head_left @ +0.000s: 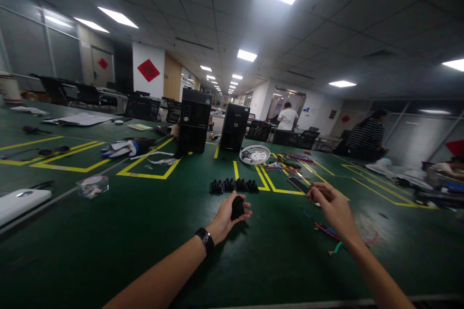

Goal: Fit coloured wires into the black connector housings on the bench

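Note:
My left hand, palm turned up and a dark band on its wrist, has its fingers curled round a small black plastic part. Just beyond it, several black plastic parts stand in a row on the green table. My right hand is closed, fingertips pinched together. A dark flat strip reaches up to those fingertips; whether it is gripped or lies behind them I cannot tell. Below my right hand lie loose red, blue and green wires.
Two black computer cases stand at the back. A white round basket sits beside bundled wires. Leftward are gloves, a clear box and a white device. People are in the background.

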Available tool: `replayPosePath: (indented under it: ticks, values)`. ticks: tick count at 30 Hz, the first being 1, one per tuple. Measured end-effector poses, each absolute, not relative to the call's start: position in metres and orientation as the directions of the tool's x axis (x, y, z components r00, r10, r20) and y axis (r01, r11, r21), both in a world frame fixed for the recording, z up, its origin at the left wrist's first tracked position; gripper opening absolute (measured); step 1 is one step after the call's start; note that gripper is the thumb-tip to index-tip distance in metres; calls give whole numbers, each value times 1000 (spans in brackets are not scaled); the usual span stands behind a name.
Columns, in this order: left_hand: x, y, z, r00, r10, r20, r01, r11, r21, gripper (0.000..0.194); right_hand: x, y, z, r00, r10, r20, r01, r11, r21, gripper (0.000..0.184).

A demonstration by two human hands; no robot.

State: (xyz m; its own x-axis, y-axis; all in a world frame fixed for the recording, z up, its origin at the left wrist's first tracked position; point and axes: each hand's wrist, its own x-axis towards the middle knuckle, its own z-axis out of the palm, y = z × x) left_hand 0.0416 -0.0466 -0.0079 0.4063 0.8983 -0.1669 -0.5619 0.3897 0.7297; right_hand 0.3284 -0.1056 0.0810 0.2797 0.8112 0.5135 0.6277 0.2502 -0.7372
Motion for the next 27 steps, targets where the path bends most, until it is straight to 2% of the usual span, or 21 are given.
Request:
replayPosePath:
  ticks: [2,4,7,10,19,27]
  values:
    - [42,-47,-6,400,900,-174,-580,395,712,34,297,-108,86,206,858,471,579,281,-765,35]
    - [43,-46,-6,389,903,-180,-598,397,696,31,260,-107,81,82,935,345,472,269,-840,33]
    - [45,-44,-8,357,919,-166,-644,372,669,24,207,-97,56,-62,989,131,251,142,-957,35]
    - [46,-40,-12,316,940,-129,-662,316,680,22,173,-83,26,-112,993,27,77,36,-996,38]
    - [45,-38,-17,254,967,-8,-600,164,783,27,164,-71,6,-84,996,28,34,31,-999,45]
    - [48,-36,-22,250,967,41,-605,123,787,31,165,-70,-3,-91,995,47,29,50,-998,47]
